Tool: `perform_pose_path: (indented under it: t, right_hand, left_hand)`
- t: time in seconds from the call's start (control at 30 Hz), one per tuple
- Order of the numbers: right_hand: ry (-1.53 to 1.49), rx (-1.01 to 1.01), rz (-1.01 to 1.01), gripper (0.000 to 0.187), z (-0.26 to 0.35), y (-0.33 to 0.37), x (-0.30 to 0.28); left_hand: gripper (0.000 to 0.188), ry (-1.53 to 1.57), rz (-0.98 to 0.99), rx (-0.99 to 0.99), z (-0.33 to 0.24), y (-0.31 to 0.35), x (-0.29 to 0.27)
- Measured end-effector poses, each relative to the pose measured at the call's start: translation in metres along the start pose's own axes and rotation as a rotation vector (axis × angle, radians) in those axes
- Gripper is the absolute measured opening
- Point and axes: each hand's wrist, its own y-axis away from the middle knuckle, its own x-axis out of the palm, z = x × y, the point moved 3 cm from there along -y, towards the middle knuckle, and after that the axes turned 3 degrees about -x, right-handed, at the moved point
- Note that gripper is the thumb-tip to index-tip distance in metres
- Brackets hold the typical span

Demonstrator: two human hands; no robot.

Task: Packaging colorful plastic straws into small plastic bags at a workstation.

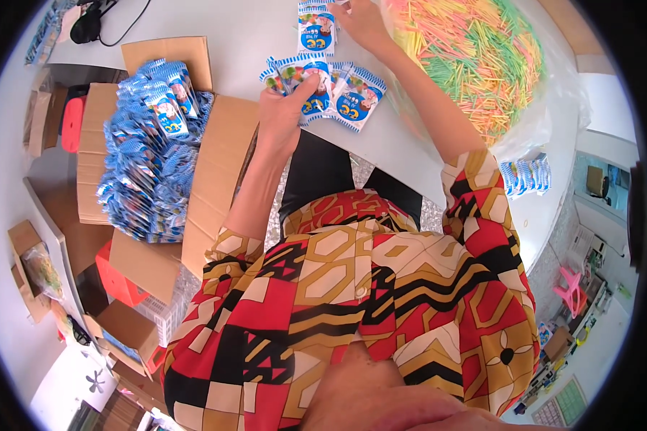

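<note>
My left hand [284, 108] is closed on several small blue-and-white candy packets [292, 74], its thumb lying across their printed face. Another blue-and-white packet [358, 99] lies fanned out to the right of that hand, overlapping the held ones. Farther up the table rests a row of similar packets [316, 32], lined up one over another. At the right edge of that row is my right hand [359, 20], fingers bent and pinching a packet's edge near the top of the picture. Its fingertips are partly cut off there.
An open cardboard box [223, 158] full of blue packets [151, 158] stands on the left. To the right, a large clear bag holds thin pink, yellow and green sticks [474, 65]. More packets [526, 177] sit by my right elbow. A black cabled object [86, 27] lies far left.
</note>
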Motion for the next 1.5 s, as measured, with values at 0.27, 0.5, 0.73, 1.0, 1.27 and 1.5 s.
perform_pose_path:
  t: [0.27, 0.5, 0.73, 1.0, 1.27, 1.5]
  right_hand:
    - [-0.108, -0.069, 0.53, 0.016, 0.122, 0.038, -0.078]
    - [-0.215, 0.153, 0.551, 0.016, 0.128, 0.052, -0.114]
    - [-0.079, 0.093, 0.493, 0.015, 0.135, 0.065, -0.135]
    - [-0.067, 0.064, 0.343, 0.019, 0.141, 0.071, -0.157]
    - [0.278, -0.405, 0.139, 0.023, 0.156, 0.087, -0.176]
    - [0.236, -0.285, 0.334, 0.009, 0.159, 0.108, -0.166]
  left_hand:
    - [0.019, -0.077, 0.055, 0.121, -0.001, -0.004, 0.026]
    - [0.025, -0.16, 0.225, 0.14, -0.003, 0.001, 0.053]
    - [0.029, -0.299, 0.306, 0.143, -0.002, 0.005, 0.06]
    - [0.031, -0.23, 0.296, 0.125, 0.006, 0.004, 0.072]
    - [0.032, -0.155, 0.3, 0.103, 0.009, 0.003, 0.086]
    - [0.034, -0.363, 0.232, 0.021, 0.028, 0.003, 0.073]
